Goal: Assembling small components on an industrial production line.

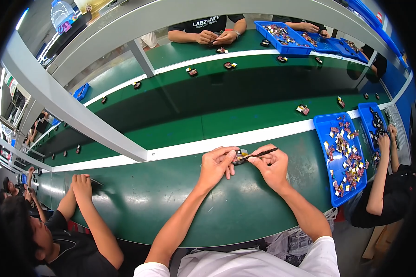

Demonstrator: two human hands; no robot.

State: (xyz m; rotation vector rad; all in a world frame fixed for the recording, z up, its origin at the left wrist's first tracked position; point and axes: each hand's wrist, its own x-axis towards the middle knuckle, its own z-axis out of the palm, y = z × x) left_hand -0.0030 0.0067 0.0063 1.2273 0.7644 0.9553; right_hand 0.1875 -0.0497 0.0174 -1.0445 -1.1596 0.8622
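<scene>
My left hand point(215, 167) is closed on a small black part with a yellow-and-white tab point(241, 153), just above the green work surface. In my right hand point(272, 170) is a slim black stick-like tool point(265, 153), pinched between thumb and fingers. Its lower tip meets the small part, while the other end sticks out past my fingers to the upper right. Both hands are close together, and my fingers cover much of the part.
At my right stands a blue tray point(333, 184) of small red, yellow and white pieces. A green conveyor point(259, 111) carrying several small black parts point(302, 110) runs beyond the white rail point(189, 145). A grey post point(92, 111) rises at left. Co-workers sit on both sides and opposite.
</scene>
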